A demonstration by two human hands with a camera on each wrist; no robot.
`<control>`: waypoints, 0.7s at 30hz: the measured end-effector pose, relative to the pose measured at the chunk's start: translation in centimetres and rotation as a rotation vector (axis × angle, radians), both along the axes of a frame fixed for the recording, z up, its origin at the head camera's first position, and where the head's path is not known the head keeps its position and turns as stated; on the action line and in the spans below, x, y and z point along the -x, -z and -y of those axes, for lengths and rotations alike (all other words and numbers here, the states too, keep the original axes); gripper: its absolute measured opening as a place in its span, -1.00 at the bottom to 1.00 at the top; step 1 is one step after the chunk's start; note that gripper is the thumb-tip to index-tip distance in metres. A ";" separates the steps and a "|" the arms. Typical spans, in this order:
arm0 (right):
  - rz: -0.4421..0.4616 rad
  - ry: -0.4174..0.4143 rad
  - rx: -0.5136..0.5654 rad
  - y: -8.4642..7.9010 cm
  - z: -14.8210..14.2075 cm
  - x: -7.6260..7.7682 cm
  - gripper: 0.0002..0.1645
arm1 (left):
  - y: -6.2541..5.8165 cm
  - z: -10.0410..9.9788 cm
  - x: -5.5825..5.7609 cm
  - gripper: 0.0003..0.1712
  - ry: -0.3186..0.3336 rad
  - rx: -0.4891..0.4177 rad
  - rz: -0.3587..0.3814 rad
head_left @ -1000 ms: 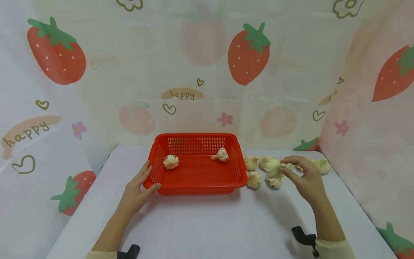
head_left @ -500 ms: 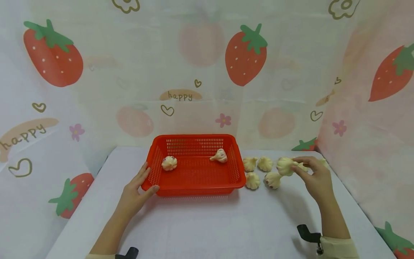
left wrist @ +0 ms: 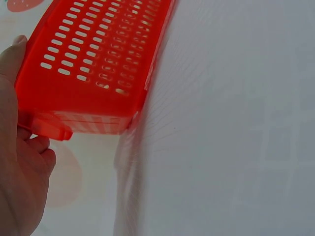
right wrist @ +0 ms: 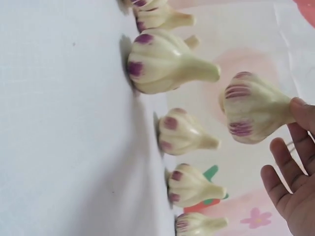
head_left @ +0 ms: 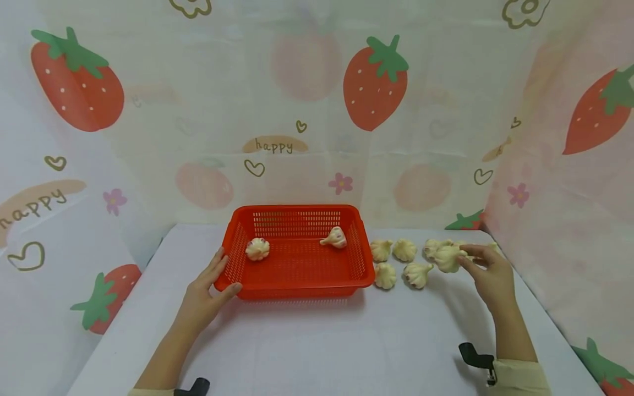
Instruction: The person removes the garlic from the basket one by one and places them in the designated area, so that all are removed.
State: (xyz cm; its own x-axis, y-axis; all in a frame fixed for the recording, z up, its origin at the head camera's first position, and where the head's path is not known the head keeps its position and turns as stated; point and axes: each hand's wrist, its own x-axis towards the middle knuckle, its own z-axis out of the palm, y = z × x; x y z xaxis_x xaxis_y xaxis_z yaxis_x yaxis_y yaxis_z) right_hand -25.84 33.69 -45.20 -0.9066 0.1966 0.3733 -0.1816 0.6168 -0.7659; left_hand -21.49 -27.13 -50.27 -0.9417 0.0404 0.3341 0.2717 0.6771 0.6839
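Moved farther right of the red basket since a second ago, with a garlic bulb in the right hand. Pinching that bulb by its stem at the tips of thumb and finger, with the lower fingers loosely apart from it. Holding it base down, off the white table, below the fingertips and well right of the basket. Can see loose bulbs near it on the table, from just beside the basket's right wall outward, some partly hidden. Gripping the basket's near left corner with the left hand. Can see inside the basket an inner left bulb and, toward the back, an inner right bulb; behind it, a strawberry-print backdrop
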 end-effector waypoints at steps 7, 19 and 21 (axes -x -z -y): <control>0.125 0.004 0.071 1.1 -1.0 0.3 -0.45 | 0.1 0.0 0.0 0.00 -0.001 0.005 -0.002; 0.178 -0.012 0.080 2.8 -1.2 0.9 -0.46 | 0.0 -0.1 -0.1 -0.01 -0.005 0.008 0.001; 0.190 -0.013 0.069 3.0 -1.2 1.0 -0.45 | -0.1 -0.1 -0.1 -0.02 -0.003 0.011 -0.004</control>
